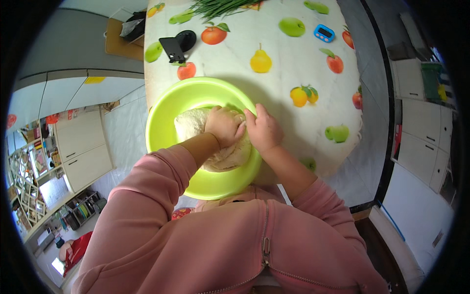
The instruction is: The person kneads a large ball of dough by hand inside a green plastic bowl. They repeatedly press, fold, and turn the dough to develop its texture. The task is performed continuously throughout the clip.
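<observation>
A large lump of pale dough (229,158) lies in a lime-green plastic basin (209,189), at the near left part of the table. My left hand (224,126) presses on the upper part of the dough, its fingers curled into it; the fingertips are partly hidden. Close beside it, my right hand (265,128) grips the basin's right rim, with the thumb at the inner side. Its other fingers are mostly hidden from view. Both sleeves are pushed up off the wrists.
The fruit-print tablecloth (271,92) carries a black phone stand (174,47) beyond the basin, a blue digital timer (324,33) at the far right and a bunch of long green stalks (220,7) at the far edge. A brown chair (119,40) stands left of the table.
</observation>
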`<control>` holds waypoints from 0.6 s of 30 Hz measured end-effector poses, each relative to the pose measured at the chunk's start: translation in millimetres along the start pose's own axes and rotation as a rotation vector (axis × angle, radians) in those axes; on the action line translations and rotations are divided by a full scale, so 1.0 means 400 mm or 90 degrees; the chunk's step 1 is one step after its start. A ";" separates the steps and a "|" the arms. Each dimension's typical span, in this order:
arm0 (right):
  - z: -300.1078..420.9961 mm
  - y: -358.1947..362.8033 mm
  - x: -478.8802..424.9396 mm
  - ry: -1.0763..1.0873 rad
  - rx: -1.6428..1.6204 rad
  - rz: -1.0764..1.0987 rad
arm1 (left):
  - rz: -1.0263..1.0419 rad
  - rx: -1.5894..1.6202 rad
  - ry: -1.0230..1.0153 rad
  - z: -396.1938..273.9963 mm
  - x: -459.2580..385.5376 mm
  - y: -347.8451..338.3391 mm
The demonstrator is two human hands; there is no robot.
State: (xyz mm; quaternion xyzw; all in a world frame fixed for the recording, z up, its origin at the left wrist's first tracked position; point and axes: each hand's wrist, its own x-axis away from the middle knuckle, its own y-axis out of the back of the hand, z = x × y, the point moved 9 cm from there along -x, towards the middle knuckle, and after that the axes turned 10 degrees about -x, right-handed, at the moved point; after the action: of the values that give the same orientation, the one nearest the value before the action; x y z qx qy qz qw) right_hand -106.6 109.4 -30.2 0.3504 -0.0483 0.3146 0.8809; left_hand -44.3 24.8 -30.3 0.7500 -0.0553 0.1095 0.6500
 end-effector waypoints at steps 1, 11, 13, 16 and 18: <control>-0.001 0.000 -0.001 0.011 0.000 -0.004 | 0.017 -0.008 0.000 0.002 -0.015 -0.008; 0.020 0.012 -0.017 0.076 0.080 -0.002 | 0.114 0.081 0.081 0.111 -0.037 -0.049; 0.021 0.014 -0.016 0.050 0.094 -0.001 | 0.089 0.166 0.261 0.257 0.003 -0.015; 0.038 -0.004 -0.007 0.063 0.090 0.003 | 0.074 0.197 0.441 0.536 0.141 -0.106; 0.018 0.000 -0.010 0.055 0.089 -0.007 | 0.118 0.586 0.638 0.523 0.217 -0.170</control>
State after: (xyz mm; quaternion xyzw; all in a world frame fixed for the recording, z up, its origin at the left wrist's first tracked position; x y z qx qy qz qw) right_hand -108.8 102.7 -26.2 0.3977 0.0137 0.3271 0.8571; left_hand 74.5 -166.5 -102.8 0.8006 0.2403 0.5112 0.2000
